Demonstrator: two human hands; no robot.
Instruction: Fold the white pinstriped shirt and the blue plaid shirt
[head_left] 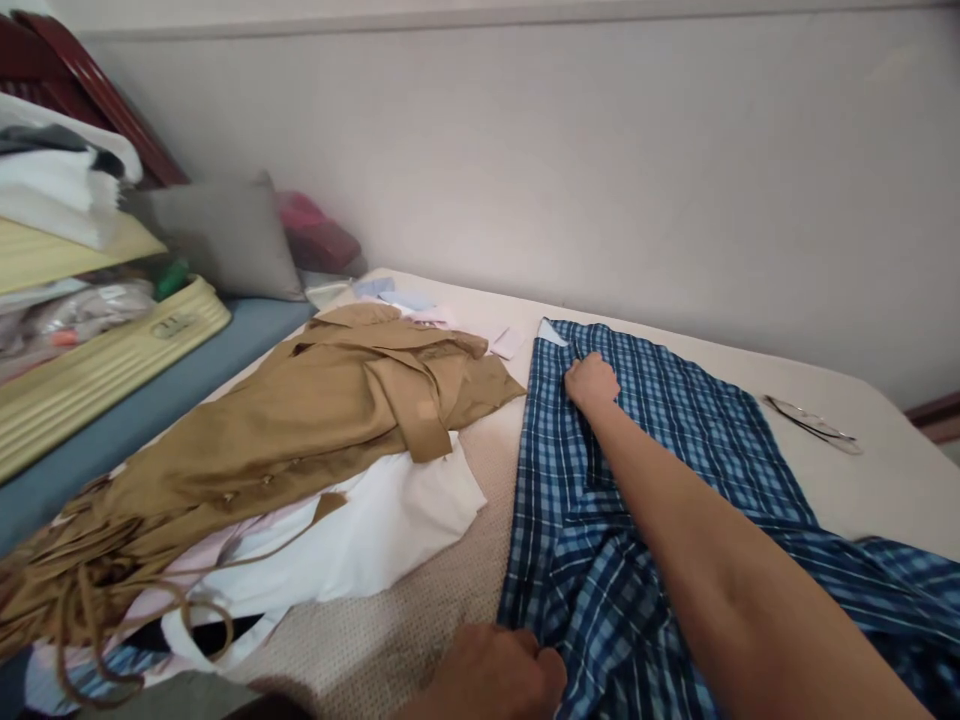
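Fingers of your left hand [499, 672] are curled and pinch the near edge of the blue plaid shirt [637, 500] at the bottom of the view. That one shirt lies spread on the bed [420, 610]. Farther up, your right hand [592, 382] presses closed on its cloth near the collar. To the left sit one tan garment [315, 420] over white cloth [390, 520]. One pair of glasses [814, 424] lies to the right. One grey pillow [225, 240] rests farthest back. No writing is readable.
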